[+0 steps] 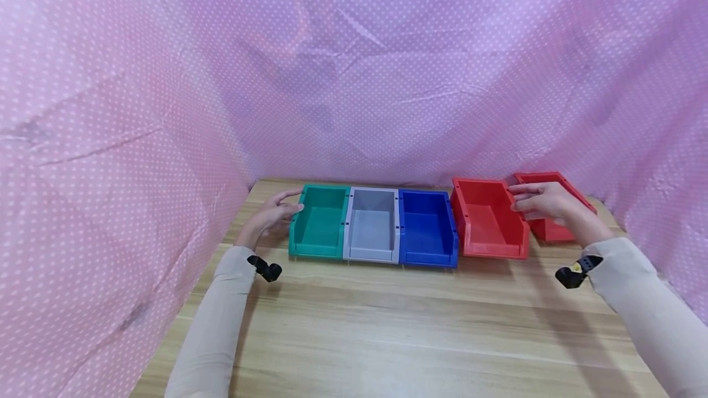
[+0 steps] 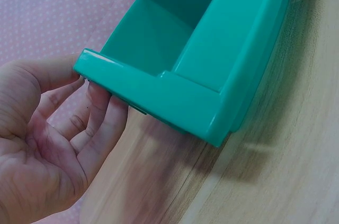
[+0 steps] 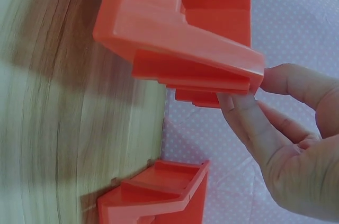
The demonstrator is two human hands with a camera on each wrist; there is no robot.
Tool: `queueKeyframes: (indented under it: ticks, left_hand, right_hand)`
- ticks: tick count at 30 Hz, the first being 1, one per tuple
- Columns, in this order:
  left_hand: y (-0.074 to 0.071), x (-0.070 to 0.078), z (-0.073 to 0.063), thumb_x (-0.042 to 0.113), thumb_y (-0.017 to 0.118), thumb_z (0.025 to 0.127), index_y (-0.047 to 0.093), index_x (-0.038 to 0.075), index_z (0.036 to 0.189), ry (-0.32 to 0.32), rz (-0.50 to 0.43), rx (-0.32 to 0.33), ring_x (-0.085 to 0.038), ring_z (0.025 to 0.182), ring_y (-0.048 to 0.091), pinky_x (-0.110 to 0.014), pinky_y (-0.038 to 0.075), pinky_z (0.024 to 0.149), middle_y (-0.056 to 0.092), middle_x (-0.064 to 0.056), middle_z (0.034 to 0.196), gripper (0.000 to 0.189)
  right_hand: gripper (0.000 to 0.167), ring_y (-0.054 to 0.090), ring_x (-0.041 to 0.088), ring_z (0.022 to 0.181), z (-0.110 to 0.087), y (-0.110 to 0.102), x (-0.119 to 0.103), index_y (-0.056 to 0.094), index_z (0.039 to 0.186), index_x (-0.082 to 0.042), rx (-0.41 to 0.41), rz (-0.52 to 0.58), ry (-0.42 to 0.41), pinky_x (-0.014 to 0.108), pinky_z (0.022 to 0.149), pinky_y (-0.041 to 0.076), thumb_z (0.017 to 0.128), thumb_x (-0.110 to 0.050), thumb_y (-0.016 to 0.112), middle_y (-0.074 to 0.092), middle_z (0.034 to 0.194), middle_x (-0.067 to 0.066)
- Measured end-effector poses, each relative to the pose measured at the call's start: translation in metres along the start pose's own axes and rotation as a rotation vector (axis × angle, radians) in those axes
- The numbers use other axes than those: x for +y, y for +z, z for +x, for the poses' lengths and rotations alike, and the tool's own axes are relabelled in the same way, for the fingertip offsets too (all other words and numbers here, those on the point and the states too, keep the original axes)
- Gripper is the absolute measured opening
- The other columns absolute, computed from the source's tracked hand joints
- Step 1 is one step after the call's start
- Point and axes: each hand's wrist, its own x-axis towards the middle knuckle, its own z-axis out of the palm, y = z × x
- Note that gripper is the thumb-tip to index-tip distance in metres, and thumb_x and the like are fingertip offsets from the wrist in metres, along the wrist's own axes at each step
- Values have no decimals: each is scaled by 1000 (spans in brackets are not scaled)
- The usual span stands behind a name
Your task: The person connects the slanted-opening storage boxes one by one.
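Note:
My left hand (image 1: pixel 272 212) is at the outer side of a green storage bin (image 1: pixel 318 220); in the left wrist view its thumb and fingers pinch the bin's side rim (image 2: pixel 122 78). A grey bin (image 1: pixel 372 226) and a blue bin (image 1: pixel 427 229) stand side by side to the right of the green one. My right hand (image 1: pixel 547 201) pinches the right side wall of a red bin (image 1: pixel 489 220), with the thumb inside and the fingers outside in the right wrist view. This red bin sits tilted slightly at the blue bin's right side, and a shadow lies on the table beneath it.
A second red bin (image 1: pixel 553 229) stands at the back right, partly behind my right hand. The wooden table (image 1: pixel 376 336) runs toward me in front of the row. Pink dotted cloth (image 1: pixel 354 109) hangs behind and at both sides.

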Motion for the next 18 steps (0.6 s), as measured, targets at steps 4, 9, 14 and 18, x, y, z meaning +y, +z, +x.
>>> queueKeyframes:
  ticks: [4, 9, 14, 18]
  left_hand:
    - [-1, 0, 0, 31, 61, 104, 29, 26, 162, 11, 19, 3, -45, 140, 47, -58, 41, 115, 44, -24, 156, 67]
    - [-3, -1, -1, 31, 60, 104, 28, 26, 162, 7, 23, -3, -46, 141, 45, -59, 39, 116, 42, -23, 157, 66]
    - [-2, -1, -1, 32, 60, 104, 28, 27, 162, 6, 25, -3, -46, 141, 46, -59, 40, 115, 43, -24, 157, 66]
    - [-1, -1, 0, 33, 60, 104, 30, 27, 162, 8, 37, 0, -45, 139, 48, -58, 40, 115, 46, -24, 154, 66]
  right_hand:
    - [72, 70, 6, 98, 0, 0, -1, 29, 157, 5, -14, -8, -4, 42, 95, 59, 101, -21, 66, 56, 142, 31]
    - [69, 69, 5, 96, 1, -2, -1, 29, 156, 9, -41, 12, -27, 39, 91, 61, 101, -17, 63, 63, 134, 27]
    - [68, 70, 5, 93, 2, -5, -3, 30, 154, 12, -65, 35, -29, 38, 88, 62, 101, -15, 63, 74, 114, 7]
    - [67, 71, 12, 97, 1, -8, -5, 34, 152, 12, -89, 10, -19, 39, 90, 61, 100, -17, 64, 73, 115, 7]
